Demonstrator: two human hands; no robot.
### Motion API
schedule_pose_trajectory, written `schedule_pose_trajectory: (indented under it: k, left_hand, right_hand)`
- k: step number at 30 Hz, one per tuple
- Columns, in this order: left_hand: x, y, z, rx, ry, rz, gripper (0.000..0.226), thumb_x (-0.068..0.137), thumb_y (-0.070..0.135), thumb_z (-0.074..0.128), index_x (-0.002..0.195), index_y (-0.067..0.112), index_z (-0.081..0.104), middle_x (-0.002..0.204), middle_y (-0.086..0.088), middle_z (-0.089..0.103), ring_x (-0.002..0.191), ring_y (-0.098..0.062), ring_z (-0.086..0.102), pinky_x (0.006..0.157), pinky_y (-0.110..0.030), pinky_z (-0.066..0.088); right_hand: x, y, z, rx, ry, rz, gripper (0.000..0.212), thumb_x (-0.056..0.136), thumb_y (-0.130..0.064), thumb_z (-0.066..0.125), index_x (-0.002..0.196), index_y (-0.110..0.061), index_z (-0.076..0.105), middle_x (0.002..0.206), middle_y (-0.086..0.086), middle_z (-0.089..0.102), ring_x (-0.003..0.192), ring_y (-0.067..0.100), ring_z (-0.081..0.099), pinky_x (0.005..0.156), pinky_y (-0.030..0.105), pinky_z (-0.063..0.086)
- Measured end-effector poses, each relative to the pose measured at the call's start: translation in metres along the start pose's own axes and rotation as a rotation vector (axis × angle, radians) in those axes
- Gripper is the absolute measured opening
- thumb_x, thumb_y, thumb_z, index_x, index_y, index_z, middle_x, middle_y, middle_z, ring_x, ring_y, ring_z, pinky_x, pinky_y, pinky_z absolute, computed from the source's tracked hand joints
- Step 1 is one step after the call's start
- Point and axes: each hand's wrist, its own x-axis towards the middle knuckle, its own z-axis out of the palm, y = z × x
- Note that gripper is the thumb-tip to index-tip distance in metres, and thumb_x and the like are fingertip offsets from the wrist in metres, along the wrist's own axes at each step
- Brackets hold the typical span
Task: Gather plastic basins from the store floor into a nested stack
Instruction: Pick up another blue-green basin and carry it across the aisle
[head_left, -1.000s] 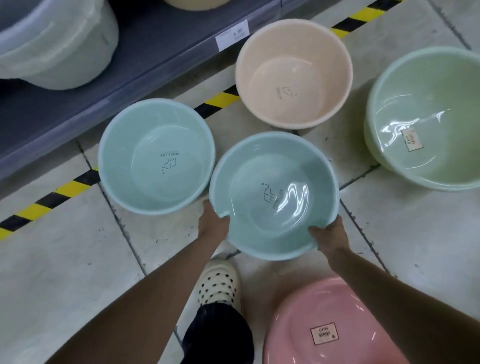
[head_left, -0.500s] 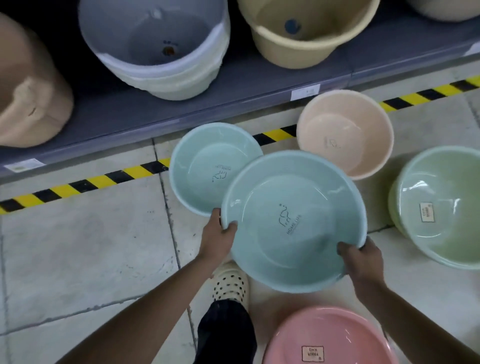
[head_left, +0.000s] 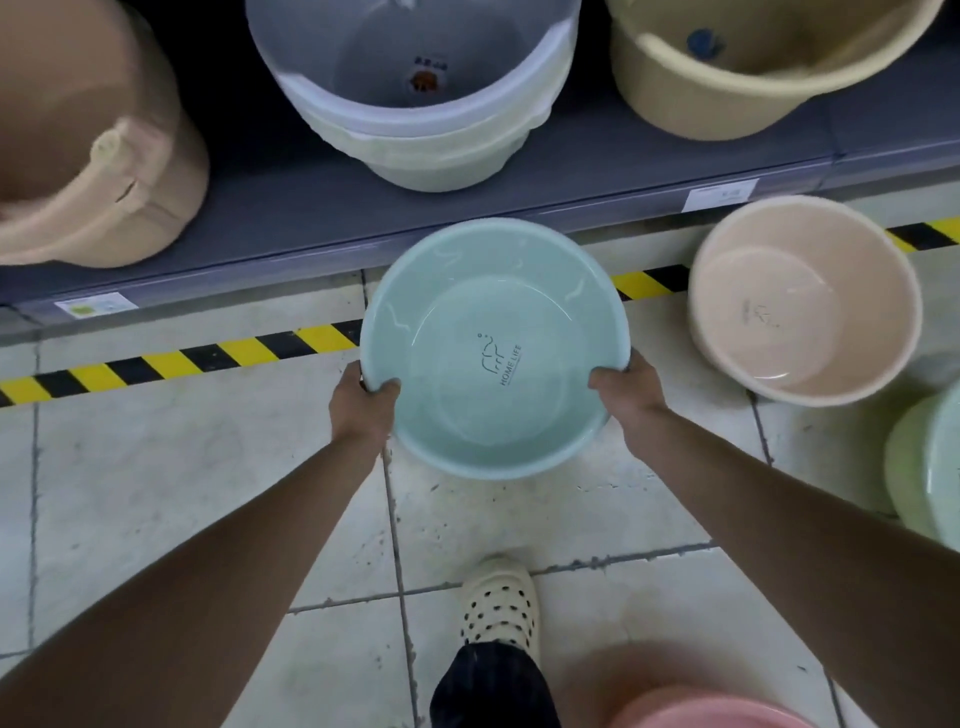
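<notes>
By the shelf (head_left: 291, 218) foot, your left hand (head_left: 363, 402) and right hand (head_left: 631, 397) grip the teal basin (head_left: 493, 348) by opposite rims; it has swung over its twin, now hidden beneath, likely nesting. Peach basin (head_left: 800, 301) sits near, still loose

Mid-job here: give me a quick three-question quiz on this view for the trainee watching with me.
1. True or false: only the left hand holds the teal basin.
2. Which basin stands on the floor over the striped tape? A) pink basin B) peach basin C) white basin
3. Fill in: the print inside the teal basin reads "HOME ____".

Key
1. False: the right hand grips the rim too, on the opposite side.
2. B
3. LIFE
</notes>
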Motion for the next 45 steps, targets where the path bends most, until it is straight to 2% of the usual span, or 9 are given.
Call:
schedule_pose_trajectory:
  k: [8,11,16,21,26,29,34,38,45]
  left_hand:
    - [0.031,-0.025,0.047,-0.026,-0.044,-0.044,0.040,0.089,0.009,0.060,0.129,0.014,0.056,0.113,-0.006,0.065,0.099,-0.028,0.061,0.088,-0.039,0.052]
    - [0.025,-0.030,0.054,0.011,-0.060,-0.040,0.042,0.086,0.007,0.062,0.128,0.009,0.058,0.110,-0.009,0.066,0.099,-0.030,0.063,0.087,-0.044,0.054]
    - [-0.025,-0.009,0.055,0.076,-0.048,0.005,0.023,0.084,0.004,0.059,0.107,0.004,0.063,0.096,-0.011,0.065,0.084,-0.029,0.059,0.070,-0.033,0.044]
    - [-0.113,0.064,0.042,-0.012,-0.125,0.019,0.019,0.094,0.028,0.058,0.101,0.009,0.059,0.089,-0.006,0.063,0.084,-0.030,0.062,0.072,-0.036,0.049]
    - [-0.191,0.158,0.011,0.103,-0.244,0.078,0.015,0.091,0.018,0.061,0.104,0.010,0.057,0.097,-0.010,0.064,0.090,-0.033,0.063,0.081,-0.046,0.054]
    - [-0.207,0.210,0.005,0.176,-0.326,0.166,0.018,0.090,0.016,0.062,0.106,0.007,0.060,0.098,-0.009,0.065,0.091,-0.032,0.063,0.076,-0.039,0.050]
    - [-0.199,0.280,0.021,0.416,-0.471,0.304,0.020,0.091,0.016,0.064,0.104,0.004,0.057,0.095,-0.008,0.060,0.084,-0.027,0.056,0.063,-0.033,0.039]
    - [-0.177,0.311,0.043,0.514,-0.532,0.349,0.034,0.090,0.026,0.066,0.110,0.000,0.057,0.101,-0.012,0.064,0.090,-0.032,0.061,0.071,-0.040,0.049]
    - [-0.156,0.344,0.093,0.642,-0.570,0.335,0.029,0.088,0.028,0.067,0.099,0.002,0.060,0.094,-0.011,0.065,0.084,-0.030,0.061,0.070,-0.036,0.048]
  right_hand:
    - [0.034,0.058,0.012,-0.017,-0.001,0.119,0.056,0.068,-0.015,0.052,0.123,-0.024,0.057,0.107,0.005,0.066,0.102,0.034,0.065,0.085,0.050,0.059]
    - [0.025,0.067,-0.001,-0.083,-0.002,0.075,0.056,0.068,-0.015,0.053,0.123,-0.020,0.055,0.106,0.007,0.067,0.097,0.033,0.064,0.071,0.036,0.054]
    - [-0.014,0.065,-0.050,-0.061,0.069,0.067,0.043,0.080,-0.002,0.052,0.122,-0.013,0.052,0.099,0.004,0.060,0.091,0.028,0.057,0.070,0.033,0.046]
    - [-0.096,0.030,-0.139,-0.011,0.115,0.076,0.034,0.083,-0.009,0.054,0.115,-0.020,0.048,0.089,-0.005,0.057,0.082,0.017,0.058,0.061,0.029,0.047]
    - [-0.189,-0.035,-0.233,0.076,0.147,0.141,0.055,0.057,-0.020,0.052,0.112,-0.017,0.050,0.091,0.001,0.061,0.084,0.024,0.060,0.065,0.034,0.050]
    - [-0.215,-0.067,-0.266,0.110,0.210,0.172,0.054,0.056,-0.017,0.054,0.109,-0.016,0.050,0.093,0.004,0.061,0.085,0.025,0.061,0.064,0.032,0.049]
    - [-0.207,-0.102,-0.293,0.079,0.347,0.252,0.036,0.077,-0.001,0.060,0.109,-0.016,0.050,0.090,-0.001,0.058,0.090,0.027,0.057,0.069,0.034,0.049]
    - [-0.186,-0.114,-0.294,0.037,0.408,0.323,0.038,0.079,-0.001,0.053,0.115,-0.009,0.050,0.098,0.011,0.057,0.094,0.034,0.057,0.078,0.045,0.054]
    - [-0.140,-0.115,-0.316,0.164,0.448,0.409,0.043,0.078,0.002,0.047,0.118,-0.013,0.052,0.104,0.009,0.056,0.094,0.028,0.053,0.075,0.032,0.042]
